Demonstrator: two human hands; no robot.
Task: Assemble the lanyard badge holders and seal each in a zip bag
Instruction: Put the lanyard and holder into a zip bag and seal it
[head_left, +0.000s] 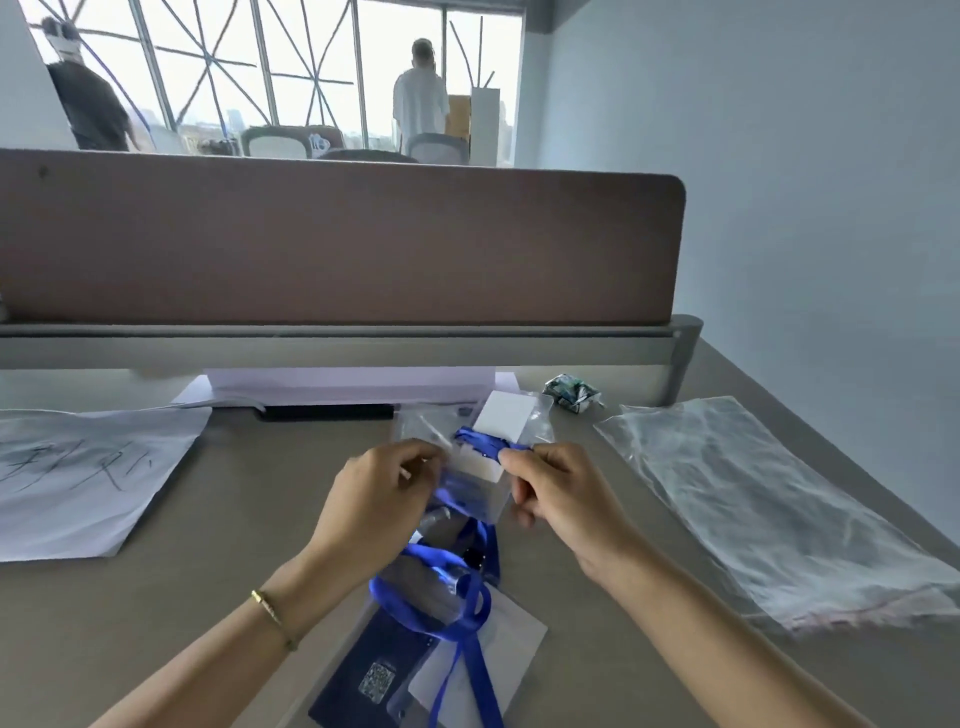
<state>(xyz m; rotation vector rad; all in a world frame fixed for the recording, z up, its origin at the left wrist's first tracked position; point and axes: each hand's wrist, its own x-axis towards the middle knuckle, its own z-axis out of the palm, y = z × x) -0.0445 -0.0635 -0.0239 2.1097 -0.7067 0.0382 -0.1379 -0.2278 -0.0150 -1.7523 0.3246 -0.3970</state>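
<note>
Two hands are on one small job here, and the rest of my desk (223, 525) sits around them. Far left lies a sheet of paper with scrawled marks (78, 478). Next comes my left hand (374, 499), fingers curled, pinching the left edge of the clear zip bag (470, 496) just above the desk. In the middle, the bag already holds a white card (480, 462) and part of the blue lanyard (480, 441), which bunches at the bag's mouth; the remainder of the strap loops down toward me over a dark card with a code square (363, 675) and a white sheet (511, 636). My right hand (556, 493) pinches the strap at the bag's right edge, fingers curled tight. Behind the bag stands another white card (506, 413) among clear plastic. Farther right, a crumpled wrapper (571, 392), then a big clear plastic bag (769, 514) lying flat.

I judge I am partway through stuffing. The risk: so much strap hangs outside that its weight could drag the tucked part back out if I ease my right pinch. Strap caught in the zip track would stop the seal closing. Thin plastic could also slip from my left fingertips and spill the card.
</note>
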